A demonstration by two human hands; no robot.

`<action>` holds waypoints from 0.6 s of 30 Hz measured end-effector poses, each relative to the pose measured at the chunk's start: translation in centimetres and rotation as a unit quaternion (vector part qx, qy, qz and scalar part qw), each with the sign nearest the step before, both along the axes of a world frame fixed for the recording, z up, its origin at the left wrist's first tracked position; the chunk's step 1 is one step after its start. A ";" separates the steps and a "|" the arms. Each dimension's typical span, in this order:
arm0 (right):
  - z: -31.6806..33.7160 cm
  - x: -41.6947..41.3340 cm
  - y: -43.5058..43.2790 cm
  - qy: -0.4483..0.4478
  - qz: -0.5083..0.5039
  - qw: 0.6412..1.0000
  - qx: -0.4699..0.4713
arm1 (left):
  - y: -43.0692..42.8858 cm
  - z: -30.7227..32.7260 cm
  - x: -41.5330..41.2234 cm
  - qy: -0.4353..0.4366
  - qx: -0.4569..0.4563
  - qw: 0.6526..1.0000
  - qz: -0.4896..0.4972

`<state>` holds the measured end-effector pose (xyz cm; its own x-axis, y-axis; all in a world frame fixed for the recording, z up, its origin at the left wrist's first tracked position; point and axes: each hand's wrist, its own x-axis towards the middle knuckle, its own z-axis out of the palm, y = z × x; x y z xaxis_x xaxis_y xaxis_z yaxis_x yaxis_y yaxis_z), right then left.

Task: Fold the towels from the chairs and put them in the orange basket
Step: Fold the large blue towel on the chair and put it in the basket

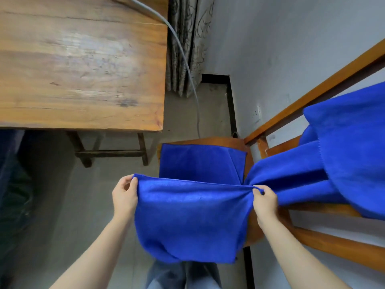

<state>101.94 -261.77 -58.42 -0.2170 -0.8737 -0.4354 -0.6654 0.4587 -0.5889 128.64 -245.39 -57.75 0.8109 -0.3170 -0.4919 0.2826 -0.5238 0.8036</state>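
Two upper corners of the bright-blue microfibre towel (187,215) are pinched by the left hand (125,195) and right hand (264,200), apt for seemingly soft, light cloth.

left hand (124,195) and right hand (264,202) both bare, left forearm (100,247) and right forearm (295,253) uncovered as far as they show, legs in faded blue-grey denim jeans (181,276), darker folds down the middle
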 end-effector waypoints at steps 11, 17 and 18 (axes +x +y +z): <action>-3.5 5.7 -8.1 0.029 0.004 0.998 -0.047 | -7.5 -4.7 2.3 -0.027 0.021 0.999 0.025; -6.3 5.9 -10.2 0.059 0.034 0.997 0.043 | -12.1 -6.4 1.6 -0.026 0.046 0.998 0.017; -6.8 5.8 -10.2 0.063 0.044 0.996 0.050 | -12.4 -6.9 1.6 -0.032 0.050 0.998 0.007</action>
